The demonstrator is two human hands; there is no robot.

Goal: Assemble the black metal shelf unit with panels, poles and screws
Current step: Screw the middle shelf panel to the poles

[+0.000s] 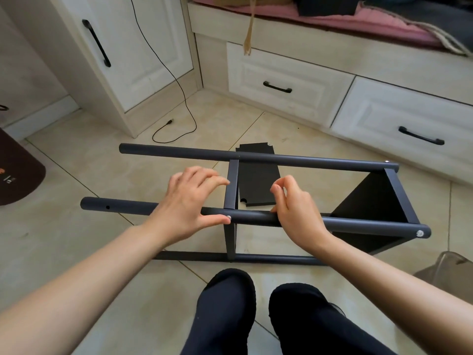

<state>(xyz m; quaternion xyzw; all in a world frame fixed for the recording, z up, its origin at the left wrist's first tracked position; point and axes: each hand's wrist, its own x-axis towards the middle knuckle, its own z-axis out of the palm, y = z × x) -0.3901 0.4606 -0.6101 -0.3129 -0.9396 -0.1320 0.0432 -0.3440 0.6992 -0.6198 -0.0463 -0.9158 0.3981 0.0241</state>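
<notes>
Head view looks steeply down, close above floor (76, 239).

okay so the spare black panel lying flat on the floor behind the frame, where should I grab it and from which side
Judging from this view, take the spare panel by its far short edge, near the drawers, reaching over the far pole. It lies flat on the tile, so pinch that edge and tip it up. The near end sits behind the frame's middle panel, where the near pole crowds the approach.

Doormat (18, 172) cut by left edge
</notes>
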